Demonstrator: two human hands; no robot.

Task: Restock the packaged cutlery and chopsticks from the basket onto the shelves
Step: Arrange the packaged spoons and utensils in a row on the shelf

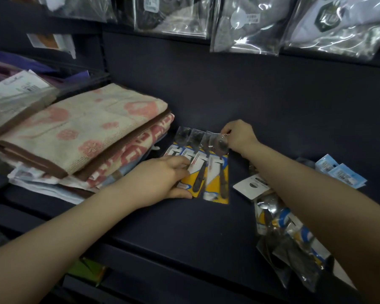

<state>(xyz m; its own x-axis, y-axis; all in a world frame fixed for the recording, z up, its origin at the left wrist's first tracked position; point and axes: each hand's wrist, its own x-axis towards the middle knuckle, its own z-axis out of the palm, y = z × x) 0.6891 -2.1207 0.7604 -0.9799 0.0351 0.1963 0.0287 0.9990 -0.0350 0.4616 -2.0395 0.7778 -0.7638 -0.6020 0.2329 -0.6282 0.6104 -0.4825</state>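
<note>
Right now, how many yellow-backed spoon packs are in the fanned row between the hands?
4, side by side and overlapping on the dark shelf: far left, second, third, rightmost. The left hand covers the lower left ones, so another could be hidden.

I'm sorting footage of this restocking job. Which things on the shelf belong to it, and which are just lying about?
Part of the job:
- row of yellow-carded cutlery packs, with the left hand and the right hand on them
- loose pile of cutlery packs
- dark shelf

Lying about:
- folded towels
- hanging bagged goods
- blue-labelled packets
</note>
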